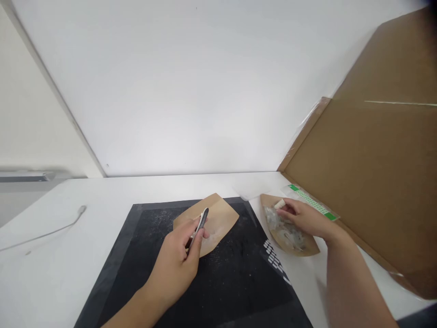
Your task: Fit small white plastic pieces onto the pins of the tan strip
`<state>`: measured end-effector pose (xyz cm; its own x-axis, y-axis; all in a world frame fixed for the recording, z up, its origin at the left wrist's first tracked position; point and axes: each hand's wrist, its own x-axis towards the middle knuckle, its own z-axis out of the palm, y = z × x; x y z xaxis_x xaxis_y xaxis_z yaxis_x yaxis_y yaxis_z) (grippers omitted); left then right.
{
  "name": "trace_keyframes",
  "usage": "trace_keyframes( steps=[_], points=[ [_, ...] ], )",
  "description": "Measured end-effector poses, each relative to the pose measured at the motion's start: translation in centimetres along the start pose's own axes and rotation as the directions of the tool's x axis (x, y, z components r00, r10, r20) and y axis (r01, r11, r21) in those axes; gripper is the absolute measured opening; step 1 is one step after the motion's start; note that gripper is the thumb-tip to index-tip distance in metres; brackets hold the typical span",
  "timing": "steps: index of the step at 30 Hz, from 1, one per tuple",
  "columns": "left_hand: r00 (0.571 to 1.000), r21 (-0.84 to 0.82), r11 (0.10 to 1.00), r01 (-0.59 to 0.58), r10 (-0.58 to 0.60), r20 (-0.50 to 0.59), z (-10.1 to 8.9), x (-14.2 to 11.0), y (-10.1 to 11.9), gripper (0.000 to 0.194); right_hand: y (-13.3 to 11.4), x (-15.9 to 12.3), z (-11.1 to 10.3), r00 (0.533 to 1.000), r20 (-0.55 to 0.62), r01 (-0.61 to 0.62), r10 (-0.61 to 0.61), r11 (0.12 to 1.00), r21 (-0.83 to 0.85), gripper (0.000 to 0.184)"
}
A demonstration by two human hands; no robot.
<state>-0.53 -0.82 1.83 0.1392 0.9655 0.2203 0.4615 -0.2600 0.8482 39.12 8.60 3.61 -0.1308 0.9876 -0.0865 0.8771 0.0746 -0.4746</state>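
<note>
My left hand (182, 250) is closed around a slim black tool with a pale edge (204, 217), pointing up and away. Its exact kind cannot be made out. Beneath that hand, a brown paper tray (221, 205) lies on a black mat (232, 282), with whitish bits in it. Over on the right, my right hand (303, 216) pinches a small off-white, cylinder-like piece (280, 204). It is held over a second brown paper tray (312, 247), which holds several translucent and white pieces (290, 234). Fingers partly cover the tool and the second tray.
A large cardboard panel (375, 173) stands along the right side. Near its foot lies a clear bag with a green-and-white strip (312, 201). On the left of the white table (44, 273) is a grey cable (64, 228). A white wall (191, 91) rises behind.
</note>
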Motion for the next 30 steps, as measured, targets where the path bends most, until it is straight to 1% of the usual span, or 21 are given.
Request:
trace_keyframes(
  steps=[2,4,5,7,11,14,17,20,22,24,27,30],
  points=[
    [1.0,-0.016,1.0,-0.006,0.006,0.005,0.0,0.0,-0.1,0.03,0.1,-0.2,-0.1,0.998,0.061,0.011,-0.012,1.0,0.028,0.038],
    [1.0,-0.022,1.0,-0.003,0.003,0.011,0.0,0.0,-0.2,0.029,0.0,-0.4,0.0,0.994,0.104,0.025,-0.027,0.999,0.021,0.044],
    [1.0,-0.022,1.0,0.004,-0.003,0.012,0.0,0.0,-0.2,0.029,-0.1,-0.4,0.0,0.994,0.107,0.026,-0.026,1.0,0.0,0.047],
    [1.0,-0.024,1.0,0.017,-0.016,0.016,0.0,0.0,-0.2,0.028,-0.3,-0.4,0.2,0.996,0.087,0.018,-0.013,0.999,-0.048,0.05],
    [1.0,-0.021,1.0,0.019,-0.019,0.025,0.0,0.0,-0.2,0.027,-0.4,0.0,1.0,0.999,0.029,0.022,-0.019,0.996,-0.09,0.048],
    [1.0,-0.005,1.0,0.015,-0.015,0.021,0.0,0.0,-0.3,0.028,-0.1,0.3,1.5,1.0,0.007,0.005,-0.004,0.995,-0.102,0.04],
    [0.999,-0.001,1.0,0.024,-0.023,0.025,0.0,0.0,-0.4,0.029,0.2,0.4,1.7,1.0,-0.007,-0.003,0.002,0.993,-0.115,0.026],
    [0.999,0.009,1.0,0.025,-0.025,0.024,0.0,0.0,-0.4,0.029,0.3,0.6,1.5,1.0,0.005,0.017,-0.016,0.994,-0.112,0.016],
    [0.999,0.018,1.0,0.025,-0.025,0.02,0.0,0.0,-0.4,0.029,0.3,0.7,1.2,0.999,0.015,0.037,-0.036,0.994,-0.103,0.014],
    [0.999,0.017,0.999,0.027,-0.027,0.021,0.0,-0.1,-0.4,0.029,0.3,0.7,0.9,0.999,0.008,0.045,-0.045,0.994,-0.103,0.016],
    [0.999,0.001,1.0,0.028,-0.028,0.028,0.0,-0.1,-0.4,0.029,0.5,0.6,0.3,0.999,-0.027,0.038,-0.041,0.994,-0.102,0.025],
    [0.999,0.009,1.0,0.024,-0.024,0.028,0.0,0.0,-0.2,0.029,1.1,0.6,0.0,0.998,-0.054,0.032,-0.034,0.999,-0.034,0.033]
  ],
)
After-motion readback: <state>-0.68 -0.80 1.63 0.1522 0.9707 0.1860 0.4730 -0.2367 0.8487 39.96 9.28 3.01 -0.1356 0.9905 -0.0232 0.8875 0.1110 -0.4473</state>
